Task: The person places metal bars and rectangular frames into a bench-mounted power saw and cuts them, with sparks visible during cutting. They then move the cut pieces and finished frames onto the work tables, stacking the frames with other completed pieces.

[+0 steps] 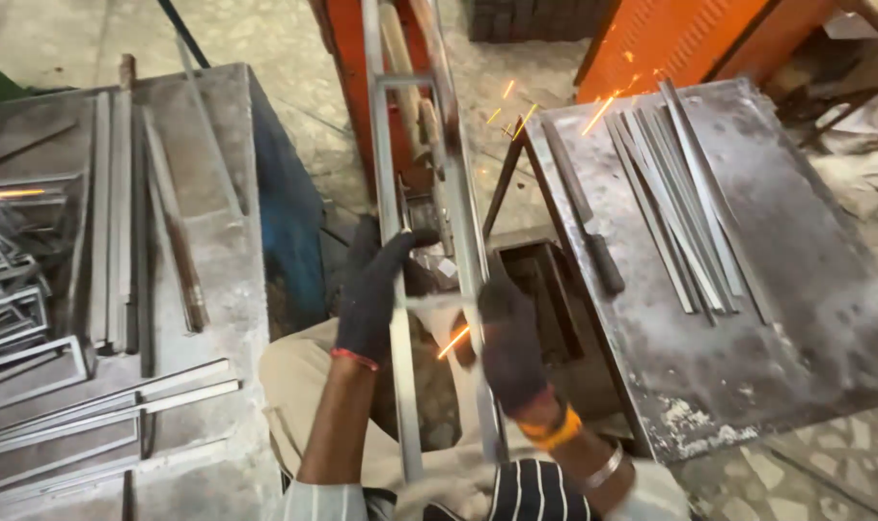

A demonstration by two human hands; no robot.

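A rectangular steel frame (429, 232) was gripped over the lap, between two workbenches: the gloved left hand (373, 289) was wrapped around its left rail, the gloved right hand (509, 340) curled around the right rail. Sparks (452, 341) were thrown; a steady hold was judged necessary.

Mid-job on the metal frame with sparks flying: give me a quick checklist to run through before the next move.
1. Left hand gloved, closed on the frame rail: ok.
2. Right hand gloved, at the other rail: ok; grip cannot tell.
3. Sparks close to the right glove: not ok.
4. Bare forearms near sparks: not ok.
5. Loose steel strips lying flat on the right table: ok.
6. Frame's far end support: cannot tell.
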